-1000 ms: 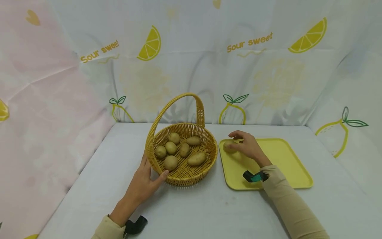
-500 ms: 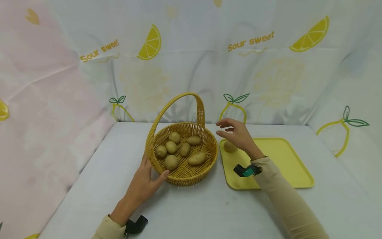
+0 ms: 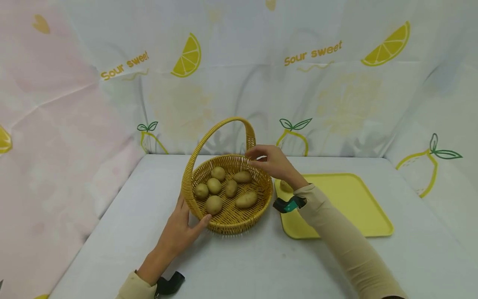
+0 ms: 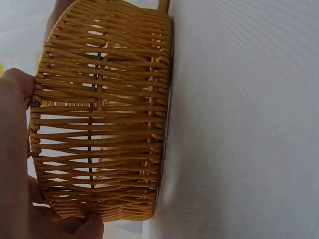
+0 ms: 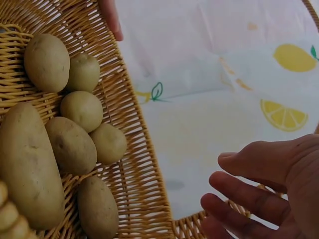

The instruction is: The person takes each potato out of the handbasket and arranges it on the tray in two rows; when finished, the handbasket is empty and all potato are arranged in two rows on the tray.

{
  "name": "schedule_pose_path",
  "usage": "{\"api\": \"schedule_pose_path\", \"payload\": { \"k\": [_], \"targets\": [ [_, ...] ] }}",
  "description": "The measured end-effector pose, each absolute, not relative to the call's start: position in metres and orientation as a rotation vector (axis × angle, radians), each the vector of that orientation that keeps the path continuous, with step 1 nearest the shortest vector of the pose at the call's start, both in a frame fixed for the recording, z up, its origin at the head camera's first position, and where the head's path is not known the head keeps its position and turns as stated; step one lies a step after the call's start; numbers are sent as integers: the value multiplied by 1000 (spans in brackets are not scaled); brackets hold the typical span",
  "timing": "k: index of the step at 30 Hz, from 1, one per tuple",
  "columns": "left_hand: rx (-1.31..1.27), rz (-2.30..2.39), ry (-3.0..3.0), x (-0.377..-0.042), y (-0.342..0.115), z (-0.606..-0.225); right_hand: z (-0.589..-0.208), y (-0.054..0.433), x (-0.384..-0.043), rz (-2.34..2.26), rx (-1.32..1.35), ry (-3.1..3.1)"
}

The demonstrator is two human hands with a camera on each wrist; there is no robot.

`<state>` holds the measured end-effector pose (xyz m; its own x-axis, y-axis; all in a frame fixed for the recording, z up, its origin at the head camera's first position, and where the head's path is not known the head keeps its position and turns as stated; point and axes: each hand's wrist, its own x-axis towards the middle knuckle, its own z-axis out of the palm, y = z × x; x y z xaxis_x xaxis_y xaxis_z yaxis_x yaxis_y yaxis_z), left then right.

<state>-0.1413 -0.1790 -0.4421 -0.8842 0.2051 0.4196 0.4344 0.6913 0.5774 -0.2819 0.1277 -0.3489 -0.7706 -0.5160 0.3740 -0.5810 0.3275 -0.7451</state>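
A woven basket (image 3: 232, 228) with a tall arched handle stands on the white table. Several potatoes (image 3: 246, 199) lie spread over its bottom, some round, some long. My left hand (image 3: 177, 232) grips the basket's left side, thumb at the front rim; the left wrist view shows fingers around the wicker wall (image 4: 99, 119). Over the far right rim, beside the handle's base, is my right hand (image 3: 274, 161), its fingers relaxed and holding nothing. The right wrist view has this hand (image 5: 269, 186) with thumb and fingers apart, away from the potatoes (image 5: 30, 164).
To the basket's right lies a flat yellow tray (image 3: 351, 207). One potato (image 3: 285, 186) is at its far left corner, partly hidden by my right wrist. A lemon-printed cloth (image 3: 231, 83) hangs behind the table.
My right hand has moved left, from the potato on the tray to the basket's far right rim, with nothing in it. The potato stays on the tray. My left hand has kept its place.
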Motion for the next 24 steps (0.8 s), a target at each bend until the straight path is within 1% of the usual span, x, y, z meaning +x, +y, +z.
{"api": "schedule_pose_path", "payload": {
  "k": [11,17,24],
  "targets": [
    [-498,-997,-2590,-140,-179,-441,-356,95,-298,1414,944,-2719],
    [-494,-996,-2591,-140,-180,-441,-368,79,-307,1345,987,-2854],
    [-506,-1007,-2588,-141,-180,-442,-378,74,-307,1214,1006,-2950]
  ]
}}
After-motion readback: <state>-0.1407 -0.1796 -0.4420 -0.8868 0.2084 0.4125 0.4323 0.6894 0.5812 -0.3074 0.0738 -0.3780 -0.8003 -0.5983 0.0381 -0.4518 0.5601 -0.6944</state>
